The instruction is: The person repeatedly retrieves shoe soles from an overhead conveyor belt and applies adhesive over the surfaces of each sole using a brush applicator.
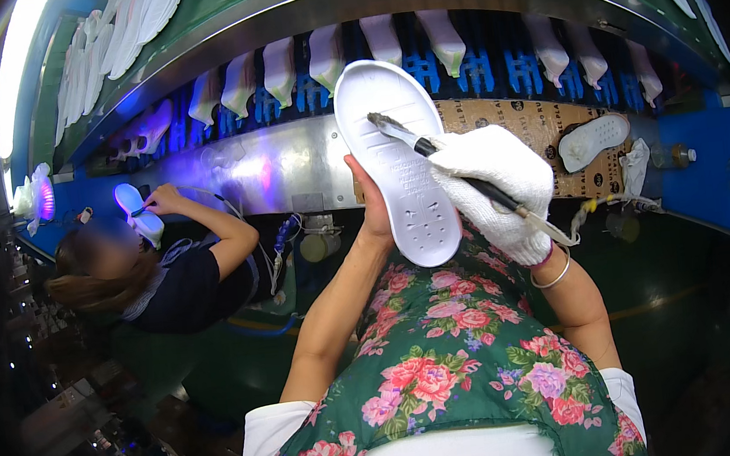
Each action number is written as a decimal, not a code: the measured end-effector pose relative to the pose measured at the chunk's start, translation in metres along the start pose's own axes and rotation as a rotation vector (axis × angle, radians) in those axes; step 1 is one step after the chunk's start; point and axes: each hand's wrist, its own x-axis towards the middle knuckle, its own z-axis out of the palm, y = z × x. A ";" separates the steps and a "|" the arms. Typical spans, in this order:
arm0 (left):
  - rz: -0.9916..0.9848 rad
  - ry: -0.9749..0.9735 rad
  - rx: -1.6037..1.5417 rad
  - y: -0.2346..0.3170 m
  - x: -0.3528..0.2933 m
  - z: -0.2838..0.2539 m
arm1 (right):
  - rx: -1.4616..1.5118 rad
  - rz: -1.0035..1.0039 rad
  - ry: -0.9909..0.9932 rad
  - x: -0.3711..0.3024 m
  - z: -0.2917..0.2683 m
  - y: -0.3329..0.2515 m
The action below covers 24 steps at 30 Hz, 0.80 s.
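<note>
A white shoe sole [410, 188] is held up in front of me, its hollow inner side facing me. My left hand [370, 203], bare, grips it along the left edge, the fingers mostly hidden behind it. In a white knitted glove, my right hand [506, 184] is closed around the dark handle of a brush [409, 138]. The brush's bristles rest on or just over the upper part of the sole. A pale tube [550, 229] runs from the handle's rear end past my wrist.
Another white sole [594, 141] lies on brown cardboard [509, 130] to the right, near a crumpled white cloth [635, 168] and a small bottle [674, 156]. Shoe uppers on lasts [324, 56] line a blue rack behind the metal bench. A co-worker [185, 272] at left brushes another sole [137, 213].
</note>
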 end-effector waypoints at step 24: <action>0.003 -0.310 -0.490 0.032 0.049 -0.035 | 0.139 -0.219 -0.127 -0.017 0.023 0.002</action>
